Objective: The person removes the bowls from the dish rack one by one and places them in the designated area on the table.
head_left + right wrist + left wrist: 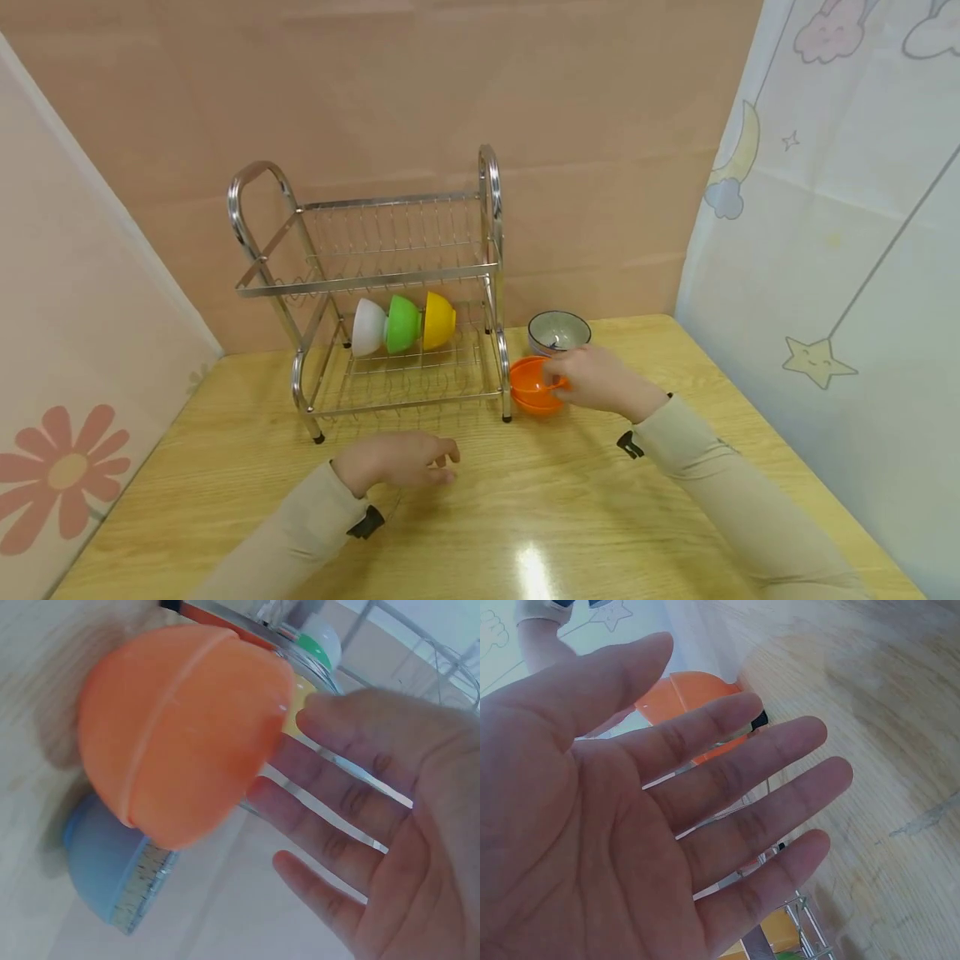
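Two orange bowls [535, 402] appear stacked on the table, right of the rack's front leg. My right hand [596, 382] is at the right side of the upper one, its fingers over the rim and the thumb near it. In the right wrist view, fingertips of the right hand [405, 795] partly disappear behind the rim of the orange bowl [187, 727]. My left hand [401, 460] hovers in front of the rack, holding nothing. The left wrist view shows the left hand [645, 817] with its palm bare and fingers spread.
A two-tier metal dish rack [367, 283] stands left of the orange bowls. Its lower tier holds a white bowl [369, 327], a green bowl [403, 325] and a yellow bowl [438, 321], tipped sideways. A dark-rimmed patterned bowl [558, 329] sits behind the orange ones.
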`<state>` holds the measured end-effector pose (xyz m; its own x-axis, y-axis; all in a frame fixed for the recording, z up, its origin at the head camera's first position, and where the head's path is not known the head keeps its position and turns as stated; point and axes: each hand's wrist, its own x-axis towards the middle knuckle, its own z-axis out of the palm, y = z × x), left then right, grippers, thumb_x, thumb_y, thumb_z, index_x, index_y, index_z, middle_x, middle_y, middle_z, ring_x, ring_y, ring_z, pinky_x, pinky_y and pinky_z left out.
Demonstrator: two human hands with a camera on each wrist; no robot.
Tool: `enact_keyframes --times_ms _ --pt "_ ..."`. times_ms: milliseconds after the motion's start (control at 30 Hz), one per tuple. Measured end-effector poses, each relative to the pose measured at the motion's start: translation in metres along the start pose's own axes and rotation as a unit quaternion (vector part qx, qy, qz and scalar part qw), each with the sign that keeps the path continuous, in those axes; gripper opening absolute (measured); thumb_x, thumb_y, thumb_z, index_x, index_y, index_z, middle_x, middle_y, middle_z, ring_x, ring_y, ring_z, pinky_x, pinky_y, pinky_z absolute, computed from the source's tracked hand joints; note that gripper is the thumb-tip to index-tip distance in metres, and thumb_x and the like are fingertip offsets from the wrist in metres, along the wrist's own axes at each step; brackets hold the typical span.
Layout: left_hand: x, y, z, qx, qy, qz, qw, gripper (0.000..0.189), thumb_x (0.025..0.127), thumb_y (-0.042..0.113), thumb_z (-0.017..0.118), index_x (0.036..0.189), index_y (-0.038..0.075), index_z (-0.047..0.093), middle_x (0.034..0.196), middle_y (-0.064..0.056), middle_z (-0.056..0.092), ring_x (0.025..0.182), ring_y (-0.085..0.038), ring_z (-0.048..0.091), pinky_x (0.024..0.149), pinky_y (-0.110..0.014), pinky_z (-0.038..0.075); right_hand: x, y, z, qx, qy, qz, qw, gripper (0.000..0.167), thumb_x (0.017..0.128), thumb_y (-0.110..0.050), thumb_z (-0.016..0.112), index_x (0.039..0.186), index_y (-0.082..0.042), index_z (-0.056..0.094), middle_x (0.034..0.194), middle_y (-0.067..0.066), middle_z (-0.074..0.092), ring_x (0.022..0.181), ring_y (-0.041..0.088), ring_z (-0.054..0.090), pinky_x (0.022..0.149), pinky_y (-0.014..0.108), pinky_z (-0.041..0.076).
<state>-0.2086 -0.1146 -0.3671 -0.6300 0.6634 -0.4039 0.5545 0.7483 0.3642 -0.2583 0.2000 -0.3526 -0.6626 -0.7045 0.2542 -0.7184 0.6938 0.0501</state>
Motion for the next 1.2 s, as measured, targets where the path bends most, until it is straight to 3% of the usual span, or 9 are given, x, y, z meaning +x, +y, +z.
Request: enact_keyframes --times_ms 133,367,933,1200 --pt "0.002 -0.001 0.000 0.004 -0.002 0.002 1.0000 0.031 0.098 0.034 0.057 0.124 0.017 0.059 0.114 0.000 0.066 0.102 -0.015 0.063 0.087 -0.035 0.051 -0.005 -0.002 0.008 0.005 -0.009 0.002 0.9999 0.015 0.079 -0.007 0.074 0.082 -0.018 0.064 0.077 -0.011 0.063 0.063 0.004 0.052 0.058 0.023 0.046" --pt "0.002 0.000 0.001 0.010 -0.002 0.005 0.9999 0.030 0.097 0.034 0.058 0.122 0.017 0.060 0.112 0.000 0.067 0.100 -0.014 0.063 0.085 -0.034 0.052 -0.011 -0.003 0.018 0.028 -0.014 0.018 0.9994 0.022 0.080 0.002 0.070 0.079 -0.017 0.060 0.073 -0.011 0.055 0.060 0.004 0.043 0.053 0.019 0.037" --pt "0.001 0.001 0.001 0.005 -0.002 0.005 1.0000 0.029 0.098 0.034 0.057 0.122 0.018 0.060 0.112 0.000 0.067 0.100 -0.014 0.063 0.085 -0.034 0.052 -0.011 -0.001 0.031 0.044 -0.020 0.033 0.9983 0.026 0.082 0.003 0.067 0.078 -0.020 0.055 0.071 -0.012 0.051 0.058 0.004 0.039 0.051 0.018 0.031" --pt "0.000 0.001 0.001 0.000 -0.001 0.002 1.0000 0.029 0.098 0.033 0.057 0.122 0.017 0.060 0.112 -0.001 0.066 0.101 -0.015 0.063 0.085 -0.035 0.052 -0.012 0.001 0.027 0.076 -0.033 0.027 0.9962 0.015 0.085 -0.008 0.072 0.087 -0.018 0.061 0.081 -0.010 0.063 0.068 0.006 0.054 0.061 0.022 0.047"
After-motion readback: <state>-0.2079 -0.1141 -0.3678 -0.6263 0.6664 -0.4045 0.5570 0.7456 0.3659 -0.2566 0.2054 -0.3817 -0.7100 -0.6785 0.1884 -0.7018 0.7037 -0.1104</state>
